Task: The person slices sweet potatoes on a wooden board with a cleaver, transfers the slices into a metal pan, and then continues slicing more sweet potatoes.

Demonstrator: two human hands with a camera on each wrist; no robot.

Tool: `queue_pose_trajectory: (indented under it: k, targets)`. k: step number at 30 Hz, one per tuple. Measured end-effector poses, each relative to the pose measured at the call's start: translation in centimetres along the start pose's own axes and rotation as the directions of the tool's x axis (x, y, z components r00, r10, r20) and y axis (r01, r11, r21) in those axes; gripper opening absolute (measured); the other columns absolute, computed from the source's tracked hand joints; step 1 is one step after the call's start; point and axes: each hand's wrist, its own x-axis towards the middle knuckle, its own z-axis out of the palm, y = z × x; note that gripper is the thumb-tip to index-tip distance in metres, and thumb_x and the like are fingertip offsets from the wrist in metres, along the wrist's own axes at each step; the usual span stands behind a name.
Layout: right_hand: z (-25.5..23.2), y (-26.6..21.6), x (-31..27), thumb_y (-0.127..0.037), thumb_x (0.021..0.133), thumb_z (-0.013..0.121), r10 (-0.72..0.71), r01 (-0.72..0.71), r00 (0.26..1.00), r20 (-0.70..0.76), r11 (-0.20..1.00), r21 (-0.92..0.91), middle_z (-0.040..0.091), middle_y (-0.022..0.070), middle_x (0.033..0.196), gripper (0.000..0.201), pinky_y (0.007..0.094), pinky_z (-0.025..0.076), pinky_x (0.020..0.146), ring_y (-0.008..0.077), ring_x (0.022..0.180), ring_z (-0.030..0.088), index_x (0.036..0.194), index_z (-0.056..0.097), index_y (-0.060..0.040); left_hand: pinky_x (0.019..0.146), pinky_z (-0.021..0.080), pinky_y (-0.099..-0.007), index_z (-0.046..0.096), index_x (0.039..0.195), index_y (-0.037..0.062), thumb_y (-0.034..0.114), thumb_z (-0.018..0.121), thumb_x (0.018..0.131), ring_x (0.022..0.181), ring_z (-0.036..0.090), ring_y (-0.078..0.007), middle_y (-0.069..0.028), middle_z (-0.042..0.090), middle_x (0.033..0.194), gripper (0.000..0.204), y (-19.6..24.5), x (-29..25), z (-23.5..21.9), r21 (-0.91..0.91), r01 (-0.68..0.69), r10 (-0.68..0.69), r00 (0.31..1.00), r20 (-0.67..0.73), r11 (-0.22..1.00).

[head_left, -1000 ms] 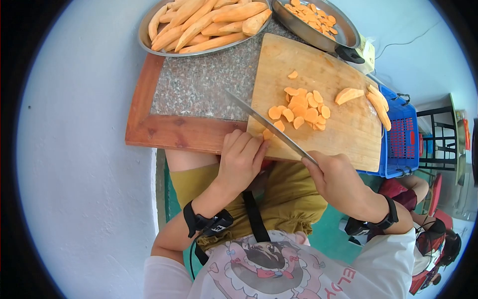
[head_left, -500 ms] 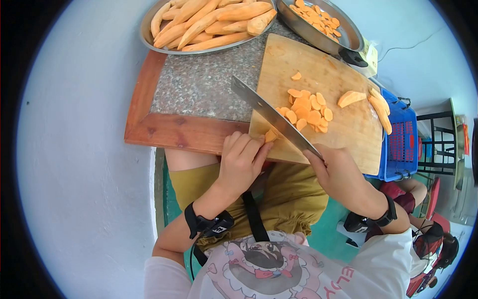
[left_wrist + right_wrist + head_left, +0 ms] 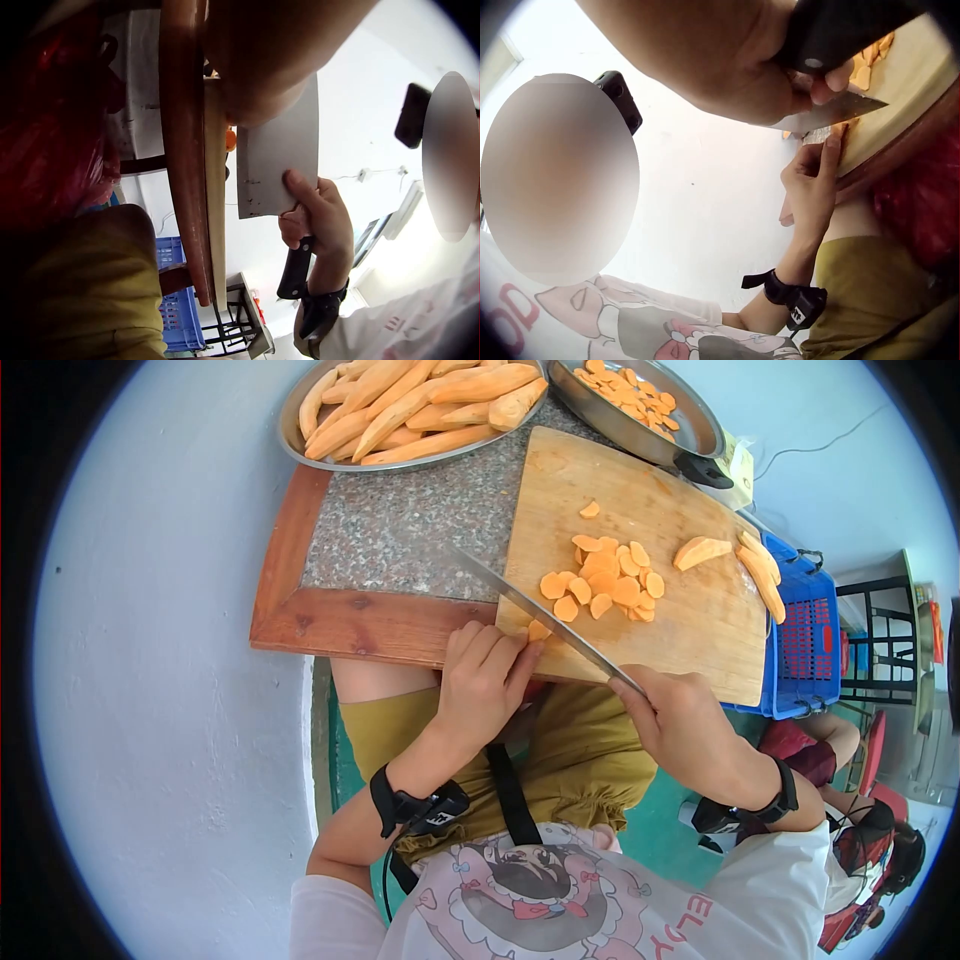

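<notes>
Near the board's close edge, my left hand (image 3: 483, 675) holds the stub of a peeled orange sweet potato (image 3: 538, 630) with curled fingers. My right hand (image 3: 680, 725) grips a cleaver (image 3: 277, 161) by its black handle (image 3: 295, 268). The blade stands on edge, slanting across the board right beside the stub and the left fingertips. Beyond the blade, a pile of round sweet potato slices (image 3: 603, 568) lies on the wooden cutting board (image 3: 560, 480). Most of the stub is hidden in the left hand.
A metal tray (image 3: 420, 460) heaped with peeled sweet potatoes stands at the back left; a pan (image 3: 705, 435) of slices is beside it. Sweet potato pieces (image 3: 702, 552) lie at the board's right. A blue basket (image 3: 805, 690) adjoins the board. Another person sits at far right.
Half a second ago the cleaver's blade lay tilted with its flat side showing, over some near slices. Now it is back on edge beside the stub, and those slices show again. The left hand stays put.
</notes>
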Motion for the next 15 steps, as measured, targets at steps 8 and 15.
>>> queue_pose_trajectory:
  k: [8,15]
  targets:
    - [-0.2,0.0,0.7,-0.010,0.085,0.052,0.021,-0.019,0.997,0.072,1.000,-0.018,0.053,0.0223,0.057,0.012,0.0444,0.044,0.049,0.0401,0.055,0.054,0.084,0.051,0.0017,0.058,0.035,-0.0340,0.059,0.080,-0.0003,0.004,0.067,0.070,0.062,0.047,-0.0236,-0.0073,0.050,0.067,0.013,0.0,0.1,-0.2,0.057,-0.040,0.036,0.998,0.060,0.998]
    - [0.6,-0.4,1.5,-0.010,0.084,0.052,0.019,-0.011,0.997,0.071,0.993,-0.114,0.053,0.0217,0.055,0.014,0.0437,0.045,0.048,0.0383,0.053,0.056,0.078,0.049,0.0018,0.058,0.035,-0.0339,0.059,0.080,-0.0007,0.003,0.067,0.069,0.064,0.047,-0.0235,-0.0071,0.051,0.068,0.014,0.2,0.3,-0.4,0.061,-0.053,0.049,0.996,0.072,0.997]
